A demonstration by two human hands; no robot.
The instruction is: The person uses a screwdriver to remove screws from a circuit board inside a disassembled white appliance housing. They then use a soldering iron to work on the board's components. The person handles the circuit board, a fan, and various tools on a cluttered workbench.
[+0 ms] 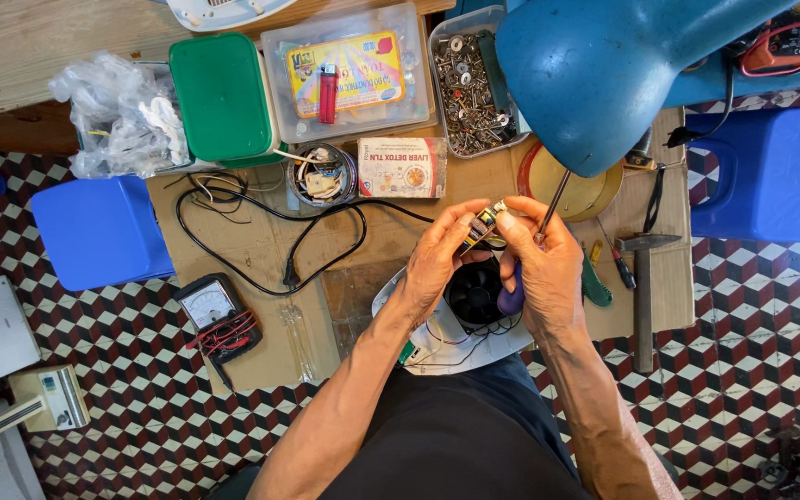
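Note:
My left hand (439, 255) pinches a small circuit board (481, 225) with yellow and dark parts, held up over the work. My right hand (544, 268) grips a tool with a purple handle (511, 298) and a thin metal shaft (555, 199) that rises toward the blue lamp; its tip is close to the board. Beneath both hands lies a white device housing (437, 343) with a round black fan (476, 293) and loose thin wires. The hands nearly touch each other above the fan.
A blue lamp head (604, 74) hangs over the right. Around the cardboard mat (261, 250) lie a black cable (307, 236), an analogue multimeter (218, 315), a hammer (643, 287), screwdrivers (618, 264), a screw tray (469, 93), a green-lidded box (222, 97) and blue stools (99, 231).

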